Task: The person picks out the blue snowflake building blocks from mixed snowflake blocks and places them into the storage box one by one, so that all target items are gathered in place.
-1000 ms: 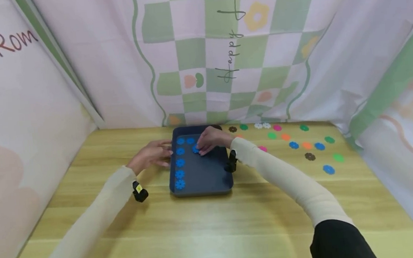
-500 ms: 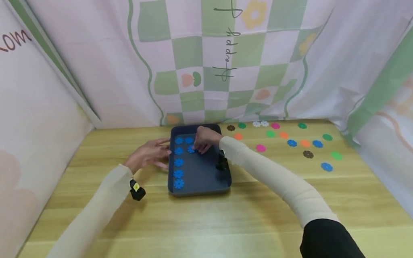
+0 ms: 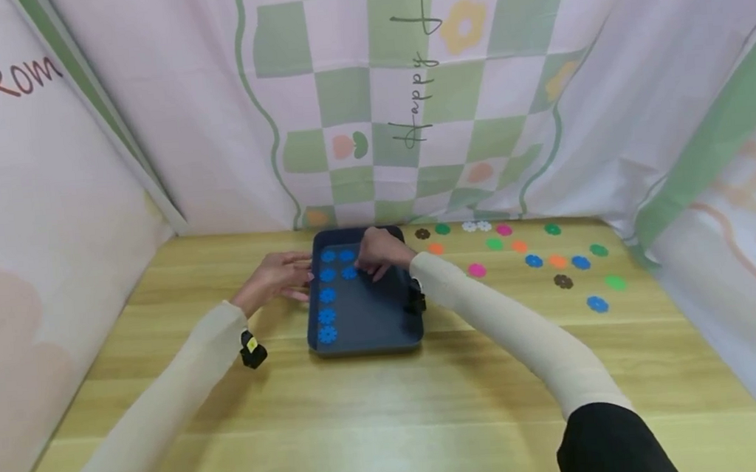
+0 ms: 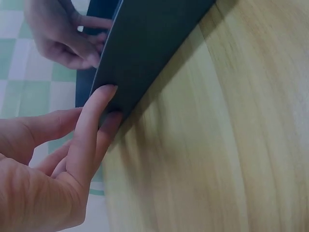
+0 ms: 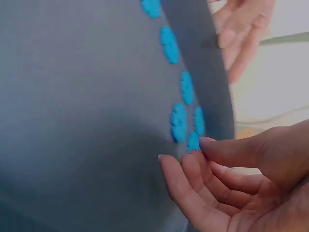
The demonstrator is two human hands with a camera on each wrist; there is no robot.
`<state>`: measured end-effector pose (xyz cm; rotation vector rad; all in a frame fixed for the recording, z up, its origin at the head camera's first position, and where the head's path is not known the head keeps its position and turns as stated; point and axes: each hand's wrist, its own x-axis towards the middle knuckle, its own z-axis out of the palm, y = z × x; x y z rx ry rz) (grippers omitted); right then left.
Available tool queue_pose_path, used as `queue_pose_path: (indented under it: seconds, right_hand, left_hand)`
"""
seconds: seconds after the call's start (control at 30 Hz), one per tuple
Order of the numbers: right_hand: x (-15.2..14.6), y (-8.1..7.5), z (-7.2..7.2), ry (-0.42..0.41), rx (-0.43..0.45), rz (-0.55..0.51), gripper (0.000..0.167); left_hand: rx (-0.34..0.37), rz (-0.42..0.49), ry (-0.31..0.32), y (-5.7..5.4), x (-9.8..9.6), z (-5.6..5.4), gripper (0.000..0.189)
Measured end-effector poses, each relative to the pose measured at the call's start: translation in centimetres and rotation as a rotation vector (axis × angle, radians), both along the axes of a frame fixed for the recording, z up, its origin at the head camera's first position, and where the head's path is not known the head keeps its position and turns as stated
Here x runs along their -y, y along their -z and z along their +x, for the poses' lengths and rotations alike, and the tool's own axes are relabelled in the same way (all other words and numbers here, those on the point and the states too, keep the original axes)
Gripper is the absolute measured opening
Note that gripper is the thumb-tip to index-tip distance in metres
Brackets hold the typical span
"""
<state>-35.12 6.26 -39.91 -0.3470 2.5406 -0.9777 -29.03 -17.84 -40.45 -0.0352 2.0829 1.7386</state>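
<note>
Tray (image 3: 368, 351): relaxed left hand (image 3: 280, 277) touches edge (image 3: 311, 311); empty right hand (image 3: 381, 252) beside blue flower (image 3: 350, 272), open floor (image 3: 367, 318) nearside.

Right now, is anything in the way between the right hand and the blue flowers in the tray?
Nothing visible. The right hand is over the tray, close beside some blue flowers. The left hand touches the tray's outside, not between them.

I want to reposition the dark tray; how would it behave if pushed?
The dark tray is probably stiff: its wall looks straight where the left hand touches it. Lying broad and low on the table, it would likelier slide than tip. The flat blue flowers inside might shift, since no dividers show between them.
</note>
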Motion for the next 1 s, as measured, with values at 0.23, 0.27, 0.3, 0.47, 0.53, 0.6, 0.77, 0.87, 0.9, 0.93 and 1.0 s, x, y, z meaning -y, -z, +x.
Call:
queue_pose_path:
  seconds: [0.23, 0.27, 0.3, 0.47, 0.53, 0.6, 0.77, 0.87, 0.9, 0.93, 1.0]
  right_hand:
    - [-4.1, -1.4, 0.2, -0.029, -0.02, -0.059, 0.019]
    - [-4.6, -1.3, 0.2, -0.029, -0.027, -0.077, 0.02]
    - [-5.0, -1.3, 0.2, -0.028, -0.034, -0.091, 0.021]
    - [-7.2, -1.4, 0.5, 0.022, -0.082, -0.131, 0.02]
    - [-8.2, -1.5, 0.6, 0.053, -0.096, -0.145, 0.02]
    - [-9.3, -1.6, 0.7, 0.076, -0.105, -0.154, 0.021]
    - [-12.1, -1.4, 0.6, 0.099, -0.093, -0.147, 0.023]
    - [-13.4, -1.0, 0.5, 0.082, -0.082, -0.126, 0.023]
    - [-13.8, -0.8, 0.4, 0.078, -0.08, -0.124, 0.022]
    - [-14.2, -0.8, 0.4, 0.077, -0.073, -0.122, 0.022]
    - [-15.2, -0.7, 0.3, 0.075, -0.073, -0.103, 0.021]
  left_hand:
    - [-0.015, 0.017, -0.033, -0.1, 0.2, 0.2, 0.063]
    - [-0.013, 0.007, -0.026, -0.1, 0.3, 0.2, 0.063]
    - [-0.008, -0.004, -0.021, 0.0, 0.3, 0.1, 0.064]
    - [0.015, -0.049, 0.015, 0.1, 0.1, -0.2, 0.068]
    - [0.008, -0.068, 0.022, 0.1, -0.1, -0.3, 0.07]
    - [0.001, -0.089, 0.026, 0.0, -0.2, -0.4, 0.07]
    - [0.002, -0.113, 0.039, 0.1, -0.2, -0.4, 0.069]
    - [0.019, -0.095, 0.039, 0.2, -0.1, -0.4, 0.069]
    - [0.023, -0.088, 0.039, 0.2, -0.1, -0.4, 0.069]
    - [0.026, -0.084, 0.038, 0.2, -0.1, -0.4, 0.069]
    - [0.032, -0.084, 0.038, 0.2, -0.1, -0.3, 0.069]
